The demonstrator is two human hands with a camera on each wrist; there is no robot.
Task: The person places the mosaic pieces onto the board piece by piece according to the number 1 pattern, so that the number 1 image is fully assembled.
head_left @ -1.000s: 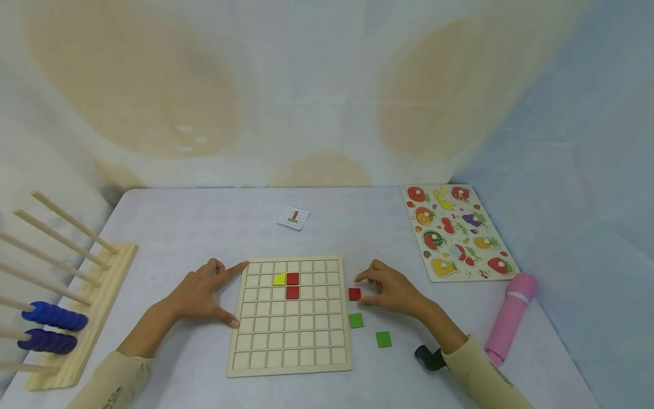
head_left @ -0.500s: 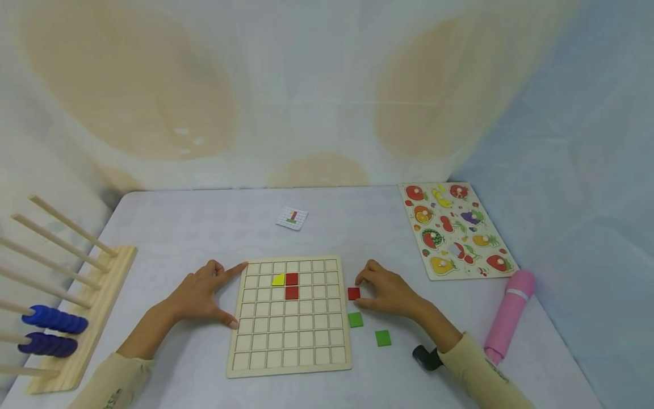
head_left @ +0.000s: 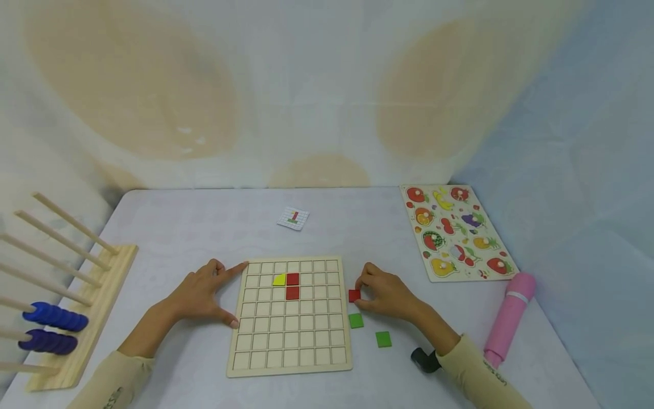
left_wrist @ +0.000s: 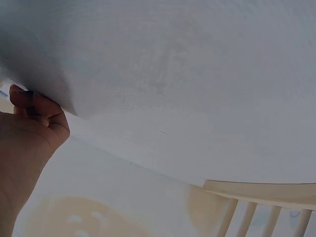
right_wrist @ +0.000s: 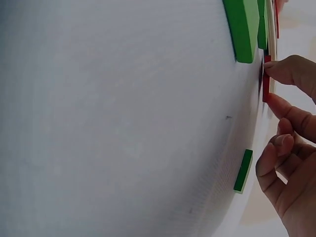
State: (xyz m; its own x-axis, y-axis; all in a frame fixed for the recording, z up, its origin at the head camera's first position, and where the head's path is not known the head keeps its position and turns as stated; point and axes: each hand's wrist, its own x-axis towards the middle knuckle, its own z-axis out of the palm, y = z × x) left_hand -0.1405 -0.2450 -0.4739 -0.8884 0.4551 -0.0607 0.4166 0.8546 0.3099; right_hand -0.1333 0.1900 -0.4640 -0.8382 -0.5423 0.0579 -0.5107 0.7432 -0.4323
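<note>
A square wooden grid board (head_left: 299,366) lies flat on the table. My left hand (head_left: 201,292) rests at its left edge, thumb and index finger spread along the side, the other fingers curled in. Two red tiles (head_left: 292,293) and a yellow piece (head_left: 279,279) with a slanted edge sit in its upper cells. Right of the board, my right hand (head_left: 385,292) pinches a loose red tile (head_left: 355,296) between thumb and index finger, also seen in the right wrist view as a thin red tile (right_wrist: 266,81). Whether it is off the table, I cannot tell.
Two green tiles (head_left: 383,339) lie near my right hand; another green tile (right_wrist: 243,171) shows in the right wrist view. A pattern card (head_left: 293,218) lies beyond the board. A bead rack (head_left: 102,318) stands left. A fruit puzzle (head_left: 455,233) and pink cylinder (head_left: 511,318) lie right.
My right thumb and index finger have closed in on the loose red tile and now pinch it. The left hand and board stay in place.
</note>
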